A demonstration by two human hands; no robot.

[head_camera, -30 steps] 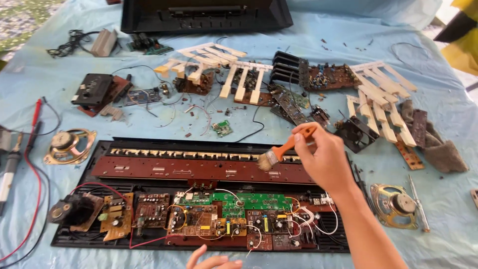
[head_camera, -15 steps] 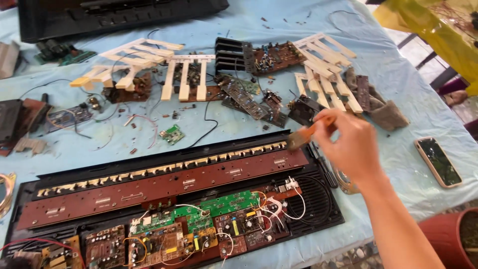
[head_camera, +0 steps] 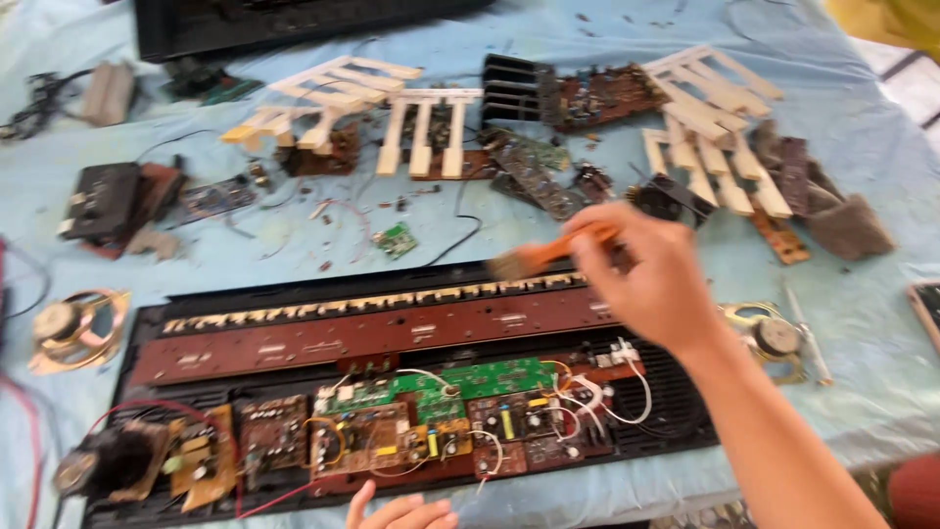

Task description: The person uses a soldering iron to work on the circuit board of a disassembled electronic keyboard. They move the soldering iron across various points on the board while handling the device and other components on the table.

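Over the back edge of the opened keyboard case (head_camera: 392,392), the right hand (head_camera: 651,279) is closed around the orange handle of a small brush (head_camera: 548,253), whose bristle end hangs just above the row of pale contacts along the case's far rim. The brush is smeared by motion, so whether the bristles touch the contacts or float just clear cannot be told.

A sweep carried too far toward the near side could, in my judgement, catch the loose white and red wires (head_camera: 607,377) that loop up from the circuit boards just below the hand, and tug a joint. The forearm crosses the right end of the case and could brush the boards beneath it. Dust pushed off the rim would likely land on the green board (head_camera: 460,382) rather than leave the case.

Only the fingertips of the left hand (head_camera: 401,511) show at the bottom edge; they seem loosely spread, holding nothing visible, but the rest is cut off.

On the blue-covered worktop (head_camera: 862,323), a speaker (head_camera: 774,338) is partly hidden behind the right wrist, and the piles of pale keys (head_camera: 421,132) and board scraps beyond are blurred.
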